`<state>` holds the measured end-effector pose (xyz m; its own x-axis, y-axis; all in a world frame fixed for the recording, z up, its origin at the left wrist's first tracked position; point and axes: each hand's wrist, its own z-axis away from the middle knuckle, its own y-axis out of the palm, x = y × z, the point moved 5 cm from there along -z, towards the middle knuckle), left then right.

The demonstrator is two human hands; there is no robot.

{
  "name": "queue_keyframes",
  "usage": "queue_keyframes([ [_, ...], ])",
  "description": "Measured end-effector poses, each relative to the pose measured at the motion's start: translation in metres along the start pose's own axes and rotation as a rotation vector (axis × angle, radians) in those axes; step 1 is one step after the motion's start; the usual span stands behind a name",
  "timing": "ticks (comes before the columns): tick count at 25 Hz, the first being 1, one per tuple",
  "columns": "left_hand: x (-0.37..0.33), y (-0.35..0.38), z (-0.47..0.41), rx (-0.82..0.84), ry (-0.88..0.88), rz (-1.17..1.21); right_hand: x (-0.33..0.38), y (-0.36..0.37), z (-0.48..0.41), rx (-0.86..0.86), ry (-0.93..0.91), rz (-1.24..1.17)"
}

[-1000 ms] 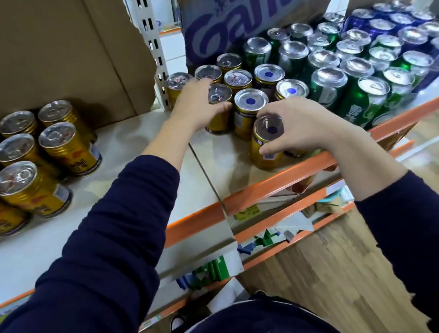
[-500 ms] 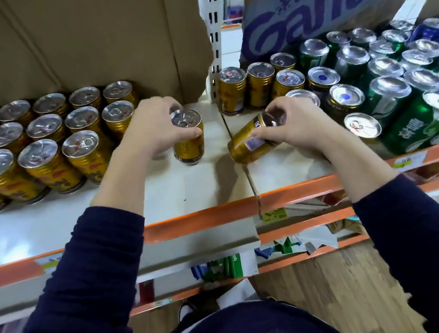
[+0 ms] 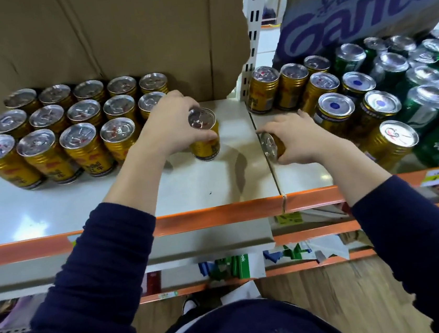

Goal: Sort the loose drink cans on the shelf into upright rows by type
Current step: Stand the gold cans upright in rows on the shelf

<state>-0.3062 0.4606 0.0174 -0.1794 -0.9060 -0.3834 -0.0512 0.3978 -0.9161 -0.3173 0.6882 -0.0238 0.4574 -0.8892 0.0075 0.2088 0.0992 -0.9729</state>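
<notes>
The shelf (image 3: 54,212) is being shared by a squared block of gold cans (image 3: 80,127) at the left and a mixed crowd of gold and green cans (image 3: 382,104) at the right, so knock-overs are being risked on both sides. An upright gold can (image 3: 204,138) is being gripped by the left hand (image 3: 172,122) just beside the block's front row; a hard shove is probably being paid for in toppled neighbours. A sideways gold can (image 3: 272,145) is being clasped by the right hand (image 3: 300,140) over the board seam (image 3: 271,171), where its rim is perhaps being snagged, or a roll towards the orange edge (image 3: 218,215) invited.
</notes>
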Motion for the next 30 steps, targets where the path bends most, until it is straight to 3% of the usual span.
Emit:
queue_keyframes([
  [2,0.009,-0.01,0.003,0.001,-0.009,-0.04,0.0,-0.008,-0.001,-0.109,0.003,-0.082],
  [7,0.034,-0.032,0.014,0.001,-0.018,-0.116,0.005,-0.035,-0.01,-0.41,0.102,-0.633],
  [11,0.047,-0.046,0.019,-0.015,-0.058,-0.17,0.046,-0.031,-0.029,-0.37,-0.004,-0.547],
  [16,0.052,-0.048,0.018,0.048,-0.052,-0.215,0.054,-0.032,-0.04,-0.331,0.033,-0.535],
  [25,0.051,-0.044,0.017,0.178,0.049,-0.093,0.053,-0.031,-0.035,-0.36,0.034,-0.587],
  [30,0.052,-0.037,0.02,0.047,-0.038,-0.093,0.053,-0.03,-0.035,-0.359,0.04,-0.597],
])
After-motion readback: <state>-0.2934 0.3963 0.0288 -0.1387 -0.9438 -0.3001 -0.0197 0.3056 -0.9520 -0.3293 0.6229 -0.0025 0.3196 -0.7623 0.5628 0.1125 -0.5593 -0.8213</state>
